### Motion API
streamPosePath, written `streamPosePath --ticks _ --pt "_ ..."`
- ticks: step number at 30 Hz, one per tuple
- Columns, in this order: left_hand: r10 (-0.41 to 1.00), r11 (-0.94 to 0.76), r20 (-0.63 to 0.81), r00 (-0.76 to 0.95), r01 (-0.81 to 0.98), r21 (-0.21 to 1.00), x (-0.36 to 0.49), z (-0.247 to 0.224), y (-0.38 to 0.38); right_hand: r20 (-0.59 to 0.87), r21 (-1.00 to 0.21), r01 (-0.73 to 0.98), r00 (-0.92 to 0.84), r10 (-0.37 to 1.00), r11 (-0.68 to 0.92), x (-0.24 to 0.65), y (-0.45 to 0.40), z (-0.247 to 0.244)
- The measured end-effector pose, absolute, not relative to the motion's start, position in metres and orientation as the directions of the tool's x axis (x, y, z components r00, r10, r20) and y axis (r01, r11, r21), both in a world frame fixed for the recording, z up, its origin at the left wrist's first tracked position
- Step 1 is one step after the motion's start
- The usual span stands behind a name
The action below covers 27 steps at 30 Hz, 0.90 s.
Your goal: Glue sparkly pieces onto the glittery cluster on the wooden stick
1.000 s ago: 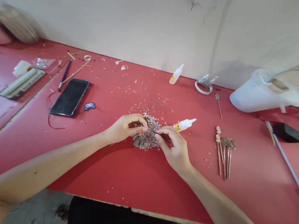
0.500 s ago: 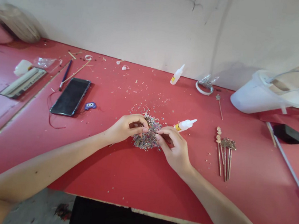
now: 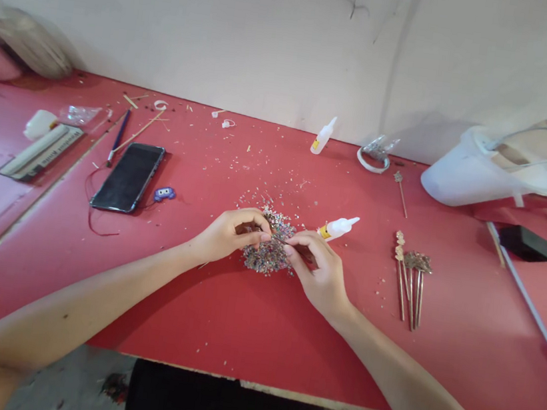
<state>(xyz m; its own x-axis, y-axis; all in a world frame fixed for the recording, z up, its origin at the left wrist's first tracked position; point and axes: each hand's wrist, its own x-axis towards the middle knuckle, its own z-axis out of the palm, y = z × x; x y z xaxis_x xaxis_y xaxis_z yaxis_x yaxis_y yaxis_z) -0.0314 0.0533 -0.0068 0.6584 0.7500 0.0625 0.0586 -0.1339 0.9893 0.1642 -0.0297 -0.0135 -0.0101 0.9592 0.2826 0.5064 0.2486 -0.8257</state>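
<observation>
A heap of small glittering rhinestones [image 3: 267, 259] lies on the red table, and both hands are poised above it. My left hand [image 3: 234, 232] is closed in a pinch, thumb against fingers, at one end of a thin dark stick [image 3: 279, 239]. Facing it, my right hand [image 3: 319, 265] pinches the stick's other end. Fingers cover most of the stick, so its full shape is hidden. Just behind my right hand lies a white glue bottle [image 3: 339, 228] with a yellow label, tipped on its side.
To the right lie several ornamented metal hair sticks [image 3: 413, 291], a black block [image 3: 525, 243] and a white bucket [image 3: 474, 167]. Another glue bottle [image 3: 323, 136] stands near the wall beside a tape roll [image 3: 372, 161]. A phone [image 3: 128, 177], pencil [image 3: 120, 138] and long box [image 3: 41, 152] occupy the left.
</observation>
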Motion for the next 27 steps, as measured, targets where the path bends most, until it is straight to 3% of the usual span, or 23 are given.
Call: streamPosePath --ticks 7,12,19,27 --pt "0.759 -0.127 0.062 0.648 0.054 0.990 -0.0311 -0.0089 0.0531 0.249 -0.847 0.487 0.008 0.968 0.214 0.1645 -0.0300 -0.0136" --pt "0.759 -0.138 0.054 0.648 0.080 0.987 -0.0319 -0.0095 0.0535 0.167 -0.913 0.384 0.035 0.985 0.141 0.1658 -0.0299 -0.0129" --pt "0.722 -0.363 0.177 0.669 0.148 0.920 -0.0328 -0.0101 0.0545 0.027 -0.978 0.209 0.097 0.995 0.006 0.1697 -0.0257 -0.0144" --pt "0.765 -0.224 0.110 0.634 0.102 0.969 -0.0330 -0.0156 0.0508 -0.012 -0.978 0.205 0.117 0.993 -0.036 0.1704 -0.0243 -0.0123"
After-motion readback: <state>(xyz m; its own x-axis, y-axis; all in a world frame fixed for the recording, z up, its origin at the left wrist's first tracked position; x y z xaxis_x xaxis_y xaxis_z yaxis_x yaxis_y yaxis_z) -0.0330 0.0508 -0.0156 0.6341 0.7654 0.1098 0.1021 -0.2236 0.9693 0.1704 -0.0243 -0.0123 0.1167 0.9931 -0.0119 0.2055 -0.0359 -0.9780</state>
